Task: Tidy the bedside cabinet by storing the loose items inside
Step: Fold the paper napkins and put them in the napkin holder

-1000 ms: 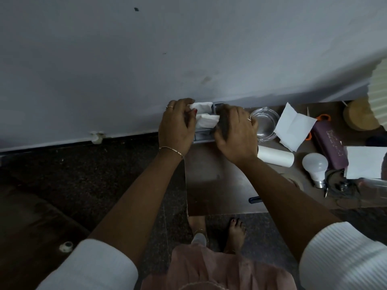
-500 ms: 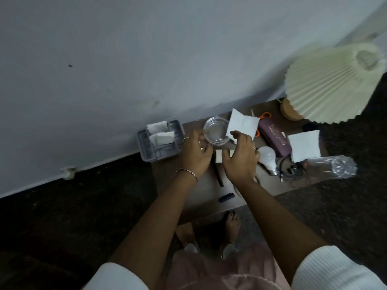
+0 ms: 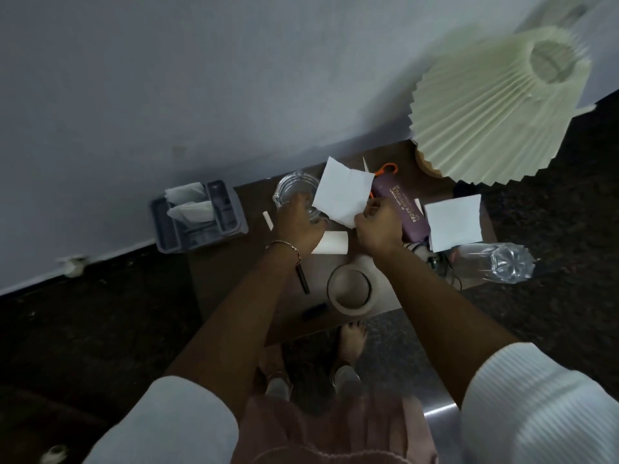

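Tape, a pale roll (image 3: 351,309), lies flat at the near edge of the brown cabinet top (image 3: 234,279), with a small black object (image 3: 315,311) at its nine o'clock and a thin black stick (image 3: 303,279) at ten. Beyond it the two hands are side by side. The right hand (image 3: 378,227) pinches the near corner of a creased white paper sheet (image 3: 341,192), thumb and fingers closed on it, so the sheet stands toward twelve o'clock, partly over a purple pouch (image 3: 410,212). The left hand (image 3: 296,227) lies on the near rim of a clear glass dish (image 3: 291,192); whether its fingers grip the rim cannot be told. A white tube (image 3: 331,242) lies between the wrists. At three o'clock of the right hand sit a second white sheet (image 3: 454,226) and a clear plastic bottle (image 3: 495,262) on its side. At nine o'clock, a grey organiser tray (image 3: 201,236) holding tissues sits at the cabinet's far left corner. A pleated lamp shade (image 3: 495,102) stands farthest, at two o'clock.
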Action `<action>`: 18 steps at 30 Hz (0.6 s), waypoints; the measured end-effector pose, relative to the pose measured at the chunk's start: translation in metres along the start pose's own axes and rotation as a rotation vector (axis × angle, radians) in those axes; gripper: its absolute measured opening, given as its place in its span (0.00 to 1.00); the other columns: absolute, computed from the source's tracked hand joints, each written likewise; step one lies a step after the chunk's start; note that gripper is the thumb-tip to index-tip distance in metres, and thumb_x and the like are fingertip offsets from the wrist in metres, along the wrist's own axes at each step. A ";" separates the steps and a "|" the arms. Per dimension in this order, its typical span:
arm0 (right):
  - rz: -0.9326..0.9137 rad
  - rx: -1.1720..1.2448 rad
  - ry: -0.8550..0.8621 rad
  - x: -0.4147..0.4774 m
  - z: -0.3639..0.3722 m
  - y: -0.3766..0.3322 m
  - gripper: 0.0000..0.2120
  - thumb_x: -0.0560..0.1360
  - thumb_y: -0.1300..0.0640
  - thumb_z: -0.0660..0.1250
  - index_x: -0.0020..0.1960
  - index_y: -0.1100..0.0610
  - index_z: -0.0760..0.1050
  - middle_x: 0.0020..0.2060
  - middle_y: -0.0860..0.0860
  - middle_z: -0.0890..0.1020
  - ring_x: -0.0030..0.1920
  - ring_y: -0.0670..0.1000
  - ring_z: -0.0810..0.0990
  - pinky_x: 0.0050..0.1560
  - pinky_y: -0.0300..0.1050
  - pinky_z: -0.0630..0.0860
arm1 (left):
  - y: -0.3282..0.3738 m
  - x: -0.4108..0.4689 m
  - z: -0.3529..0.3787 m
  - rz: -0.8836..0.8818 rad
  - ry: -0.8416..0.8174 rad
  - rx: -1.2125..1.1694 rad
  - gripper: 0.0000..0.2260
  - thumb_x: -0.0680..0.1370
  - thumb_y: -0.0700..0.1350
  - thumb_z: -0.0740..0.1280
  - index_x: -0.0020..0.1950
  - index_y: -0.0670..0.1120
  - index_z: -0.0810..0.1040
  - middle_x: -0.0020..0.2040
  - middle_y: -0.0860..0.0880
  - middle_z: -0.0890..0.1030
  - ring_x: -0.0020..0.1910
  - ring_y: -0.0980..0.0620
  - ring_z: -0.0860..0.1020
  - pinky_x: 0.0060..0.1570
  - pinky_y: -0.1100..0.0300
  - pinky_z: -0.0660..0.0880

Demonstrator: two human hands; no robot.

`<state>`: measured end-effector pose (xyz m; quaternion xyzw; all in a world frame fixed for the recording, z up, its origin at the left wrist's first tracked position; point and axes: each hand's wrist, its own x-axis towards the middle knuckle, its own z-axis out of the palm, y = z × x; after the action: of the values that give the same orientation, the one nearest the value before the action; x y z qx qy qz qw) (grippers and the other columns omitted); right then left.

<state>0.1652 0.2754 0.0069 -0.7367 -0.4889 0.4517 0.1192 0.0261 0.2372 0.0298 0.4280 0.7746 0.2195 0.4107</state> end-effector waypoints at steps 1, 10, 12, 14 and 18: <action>0.016 0.012 -0.023 0.005 0.002 0.001 0.19 0.70 0.59 0.66 0.60 0.61 0.71 0.53 0.59 0.79 0.53 0.62 0.79 0.55 0.59 0.77 | 0.000 0.005 0.003 0.004 -0.010 0.014 0.18 0.70 0.42 0.68 0.60 0.43 0.75 0.57 0.45 0.81 0.58 0.46 0.77 0.57 0.55 0.74; 0.082 0.010 -0.144 0.032 0.010 0.003 0.17 0.64 0.53 0.64 0.52 0.54 0.71 0.54 0.58 0.79 0.52 0.62 0.80 0.53 0.60 0.78 | 0.003 0.033 0.020 -0.077 -0.038 0.064 0.20 0.74 0.41 0.68 0.66 0.43 0.73 0.64 0.44 0.76 0.61 0.45 0.75 0.60 0.57 0.71; 0.084 0.035 -0.173 0.032 0.010 0.002 0.15 0.66 0.55 0.65 0.52 0.54 0.71 0.55 0.58 0.77 0.54 0.62 0.79 0.54 0.59 0.78 | 0.004 0.035 0.023 -0.106 -0.002 0.042 0.18 0.74 0.42 0.67 0.64 0.44 0.75 0.63 0.44 0.77 0.59 0.45 0.76 0.57 0.59 0.71; 0.081 0.072 -0.184 0.033 0.011 0.002 0.16 0.66 0.56 0.65 0.53 0.56 0.71 0.54 0.57 0.77 0.54 0.62 0.78 0.55 0.60 0.78 | 0.004 0.036 0.025 -0.126 0.049 0.018 0.15 0.75 0.41 0.66 0.61 0.44 0.76 0.61 0.45 0.78 0.58 0.46 0.77 0.55 0.62 0.70; 0.088 0.149 -0.159 0.035 0.012 0.002 0.09 0.65 0.58 0.64 0.46 0.54 0.72 0.48 0.56 0.79 0.51 0.62 0.80 0.54 0.61 0.78 | 0.010 0.035 0.025 -0.130 0.145 -0.061 0.10 0.74 0.40 0.69 0.54 0.42 0.81 0.54 0.44 0.82 0.51 0.48 0.79 0.50 0.64 0.71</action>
<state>0.1612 0.3006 -0.0205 -0.7085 -0.4290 0.5485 0.1146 0.0418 0.2719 0.0070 0.3472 0.8214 0.2460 0.3798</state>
